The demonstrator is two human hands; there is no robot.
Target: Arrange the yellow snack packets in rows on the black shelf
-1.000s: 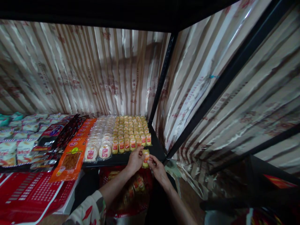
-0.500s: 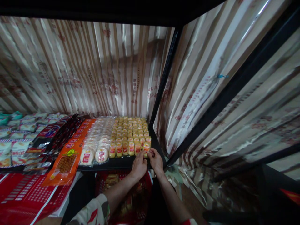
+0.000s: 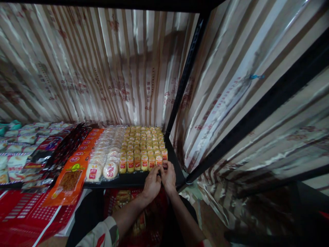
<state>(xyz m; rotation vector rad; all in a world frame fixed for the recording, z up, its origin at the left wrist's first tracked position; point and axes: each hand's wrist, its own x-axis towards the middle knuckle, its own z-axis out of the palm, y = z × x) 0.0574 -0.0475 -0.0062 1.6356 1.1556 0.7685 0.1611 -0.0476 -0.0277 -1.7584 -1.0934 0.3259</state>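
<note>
Small yellow packaged cakes [image 3: 144,163] with red labels stand in close rows at the right end of a black shelf [image 3: 113,182]. My left hand [image 3: 152,182] is at the front right of these rows, its fingers pinched together by the nearest packs. Beside it, my right hand [image 3: 169,177] has its thumb and fingers closed around a small pack at the right front corner. The two hands' fingertips nearly meet and partly hide that pack. Below my forearms, a red basket [image 3: 110,202] holds more yellow packs, dim and partly covered by my arms.
Round white packaged biscuits [image 3: 111,170], an orange snack bag [image 3: 67,178], dark red bags [image 3: 66,145] and white packs [image 3: 19,164] lie leftward along the shelf. A black post [image 3: 185,75] rises at the corner. Striped sheeting [image 3: 128,68] hangs behind. Another red basket [image 3: 23,216] is lower left.
My view has shifted slightly. My right hand has moved a little onto the right corner of the front row, and a yellow pack between the hands now shows in line with that row.
</note>
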